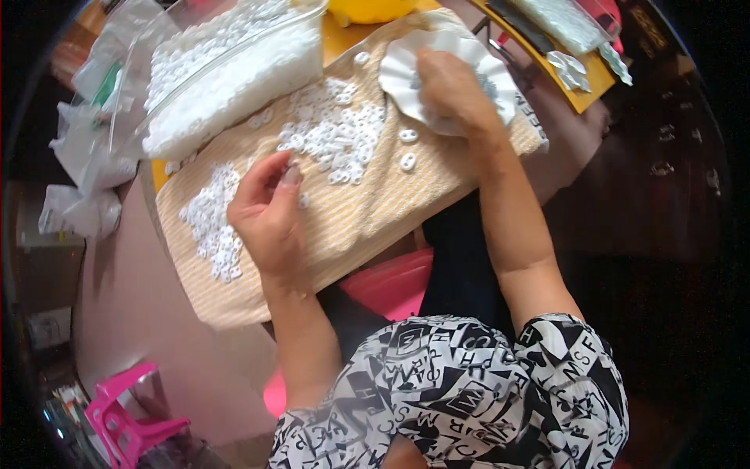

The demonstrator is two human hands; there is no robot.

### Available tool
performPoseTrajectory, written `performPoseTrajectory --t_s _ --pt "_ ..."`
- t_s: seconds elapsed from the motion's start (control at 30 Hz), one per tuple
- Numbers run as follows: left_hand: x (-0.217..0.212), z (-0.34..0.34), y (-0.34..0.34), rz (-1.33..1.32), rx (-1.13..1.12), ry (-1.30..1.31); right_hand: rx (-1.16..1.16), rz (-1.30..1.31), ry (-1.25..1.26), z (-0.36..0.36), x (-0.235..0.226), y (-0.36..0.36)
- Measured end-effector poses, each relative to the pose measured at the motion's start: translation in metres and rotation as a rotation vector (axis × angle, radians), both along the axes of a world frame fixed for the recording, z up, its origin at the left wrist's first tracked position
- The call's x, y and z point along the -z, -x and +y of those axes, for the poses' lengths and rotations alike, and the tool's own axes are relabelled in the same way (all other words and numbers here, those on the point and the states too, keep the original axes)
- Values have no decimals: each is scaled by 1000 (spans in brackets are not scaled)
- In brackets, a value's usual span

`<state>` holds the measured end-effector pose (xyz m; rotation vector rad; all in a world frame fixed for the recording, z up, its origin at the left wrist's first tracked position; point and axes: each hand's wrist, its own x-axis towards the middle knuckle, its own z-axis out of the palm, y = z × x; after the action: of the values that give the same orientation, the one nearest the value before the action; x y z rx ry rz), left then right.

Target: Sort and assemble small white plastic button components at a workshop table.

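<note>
My left hand (273,209) is over the cloth with thumb and fingertips pinched together; a tiny pale piece seems to show at the tips, too small to name. Beside it lie two spread piles of small white plastic pieces with two holes each, a left pile (209,223) and a middle pile (332,134). My right hand (453,90) reaches down into a white wavy-rimmed bowl (398,86), its fingers drawn together and partly hidden. Small grey-blue bits (488,82) lie in that bowl. A few loose two-hole pieces (408,162) rest near the bowl.
A clear plastic tub (234,86) heaped with white pieces stands at the back left. Striped yellowish cloth (336,234) covers the table. Plastic bags (86,156) hang at left, a yellow container (371,9) sits behind, and a pink stool (129,418) stands on the floor.
</note>
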<state>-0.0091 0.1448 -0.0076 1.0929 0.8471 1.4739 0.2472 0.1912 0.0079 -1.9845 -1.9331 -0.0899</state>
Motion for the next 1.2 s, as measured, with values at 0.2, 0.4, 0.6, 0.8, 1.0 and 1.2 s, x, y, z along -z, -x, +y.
performPoseTrajectory --t_s 0.2,0.4,0.6,0.8,1.0,1.2 --pt "-6 -2 3 -104 54 10 75 -44 -84 6 -4 -2" --pt "-6 -4 -1 -206 125 49 -200 977 -32 -5 -14 13" --pt "-6 -4 -3 -250 151 63 -492 1583 344 -24 -16 90" --pt "-7 -4 -4 -313 196 51 -537 1777 430 -32 -10 108" --pt "-7 -5 -1 -327 180 69 -502 1813 463 -34 -10 109" --pt "-8 -5 -1 -313 153 69 -503 1741 384 -35 -9 112"
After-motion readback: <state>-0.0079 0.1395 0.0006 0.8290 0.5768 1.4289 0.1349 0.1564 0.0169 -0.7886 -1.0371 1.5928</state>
